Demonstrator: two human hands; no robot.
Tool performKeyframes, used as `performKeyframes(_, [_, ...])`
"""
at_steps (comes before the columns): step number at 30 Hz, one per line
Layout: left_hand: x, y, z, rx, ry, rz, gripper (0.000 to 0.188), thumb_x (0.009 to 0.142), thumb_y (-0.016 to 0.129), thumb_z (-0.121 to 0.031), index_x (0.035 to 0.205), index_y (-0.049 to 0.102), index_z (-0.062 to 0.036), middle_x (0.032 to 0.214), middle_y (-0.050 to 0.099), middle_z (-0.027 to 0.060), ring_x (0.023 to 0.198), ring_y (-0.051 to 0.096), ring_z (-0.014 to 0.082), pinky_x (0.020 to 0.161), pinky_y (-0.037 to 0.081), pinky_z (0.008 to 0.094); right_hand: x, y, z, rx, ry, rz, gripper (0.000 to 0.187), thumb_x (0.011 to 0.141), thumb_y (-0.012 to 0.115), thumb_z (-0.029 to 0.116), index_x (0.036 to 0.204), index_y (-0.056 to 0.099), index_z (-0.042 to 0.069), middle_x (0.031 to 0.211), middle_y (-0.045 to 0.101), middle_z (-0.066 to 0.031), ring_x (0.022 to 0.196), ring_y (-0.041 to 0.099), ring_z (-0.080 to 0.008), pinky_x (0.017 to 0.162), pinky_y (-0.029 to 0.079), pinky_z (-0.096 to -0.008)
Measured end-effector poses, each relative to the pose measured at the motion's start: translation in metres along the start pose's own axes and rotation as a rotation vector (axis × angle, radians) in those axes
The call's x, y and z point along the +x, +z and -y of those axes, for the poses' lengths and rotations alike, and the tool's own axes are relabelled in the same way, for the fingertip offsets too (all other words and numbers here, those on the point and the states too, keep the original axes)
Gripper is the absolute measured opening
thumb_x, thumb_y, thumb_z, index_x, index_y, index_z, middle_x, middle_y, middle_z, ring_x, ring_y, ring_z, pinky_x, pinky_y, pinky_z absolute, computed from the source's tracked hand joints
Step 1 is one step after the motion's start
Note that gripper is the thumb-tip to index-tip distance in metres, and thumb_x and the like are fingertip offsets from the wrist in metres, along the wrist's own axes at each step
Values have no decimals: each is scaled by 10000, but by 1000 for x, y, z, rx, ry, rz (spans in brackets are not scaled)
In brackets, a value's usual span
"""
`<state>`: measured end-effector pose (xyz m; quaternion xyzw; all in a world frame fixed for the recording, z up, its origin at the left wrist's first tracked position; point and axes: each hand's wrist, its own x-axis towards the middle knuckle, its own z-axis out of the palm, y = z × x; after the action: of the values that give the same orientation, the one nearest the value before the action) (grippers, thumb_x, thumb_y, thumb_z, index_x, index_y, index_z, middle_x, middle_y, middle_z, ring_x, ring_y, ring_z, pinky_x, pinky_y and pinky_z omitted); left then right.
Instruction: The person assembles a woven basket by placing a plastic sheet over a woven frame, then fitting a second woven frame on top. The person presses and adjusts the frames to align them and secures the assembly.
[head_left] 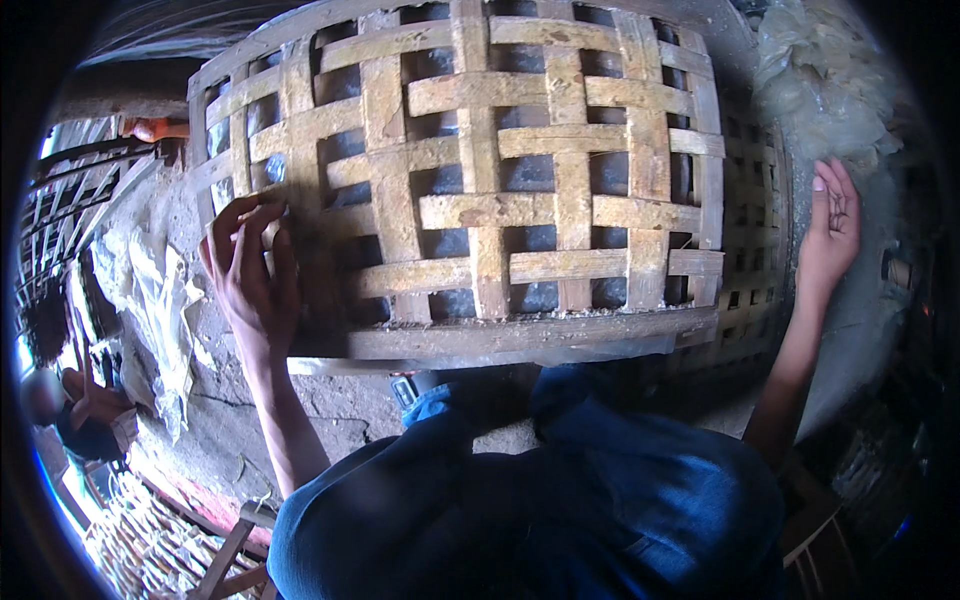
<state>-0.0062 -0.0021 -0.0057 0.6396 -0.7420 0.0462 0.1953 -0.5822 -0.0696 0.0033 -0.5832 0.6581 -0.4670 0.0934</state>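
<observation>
A woven bamboo panel (490, 209) with a wooden frame lies in front of my knees, wide flat slats crossing with square gaps between them. Something shiny and bluish shows through the gaps. At the panel's left side, my left hand (250, 275) has its fingers bent and closed on the edge slats; the fingertips are partly shaded. Off to the right, my right hand (832, 225) is raised away from the panel, thumb and fingers apart, with nothing in it. Just beyond its fingertips sits a crumpled heap of translucent, film-like sheets (820, 80).
A second, darker lattice (750, 210) stands on the panel's right. Crumpled clear plastic (160, 310) lies on the floor at left. Another person (90, 405) is at the far left, near a pile of pale sticks (150, 535). A wooden frame leg (225, 550) stands beside my left knee.
</observation>
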Motion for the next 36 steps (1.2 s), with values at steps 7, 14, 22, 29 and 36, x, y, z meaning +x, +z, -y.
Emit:
performKeyframes(7, [-3, -10, 2, -22, -81, 14, 245, 896, 733, -69, 1137, 726, -110, 1203, 668, 113, 1156, 599, 320, 1022, 453, 478, -30, 48, 59, -281, -423, 299, 347, 979, 669, 13, 1325, 643, 3, 1282, 699, -148, 1229, 644, -275, 1079, 481, -393])
performKeyframes(14, [-3, -8, 2, -139, -122, -40, 289, 893, 723, -170, 1181, 702, -193, 1290, 613, 81, 1193, 532, 347, 1010, 427, 500, -55, 80, 63, -246, -411, 428, 398, 995, 617, 95, 1380, 590, -3, 1480, 547, -199, 1383, 510, -380, 1161, 390, -499])
performKeyframes(22, [-5, -10, 2, -200, -136, -47, 295, 887, 734, -157, 1180, 706, -174, 1322, 612, 79, 1239, 522, 355, 1056, 425, 503, -51, 80, 59, -290, -446, 450, 403, 1019, 588, 131, 1400, 587, -3, 1516, 521, -203, 1386, 503, -396, 1171, 364, -512])
performKeyframes(29, [-9, -7, 1, -149, -117, -58, 275, 943, 672, -280, 1200, 700, -187, 1300, 606, 102, 1199, 526, 345, 962, 427, 463, -57, 80, 76, -501, -557, 469, 539, 1076, 509, 325, 1517, 480, 16, 1632, 381, -225, 1483, 384, -424, 1209, 305, -539])
performKeyframes(36, [-11, -2, 3, -121, -136, -32, 294, 952, 651, -298, 1222, 702, -192, 1315, 604, 112, 1215, 521, 340, 970, 424, 456, -97, 98, 140, -662, -727, 864, 834, 1052, 298, 665, 1611, 361, 49, 1698, 265, -211, 1571, 233, -420, 1268, 150, -619])
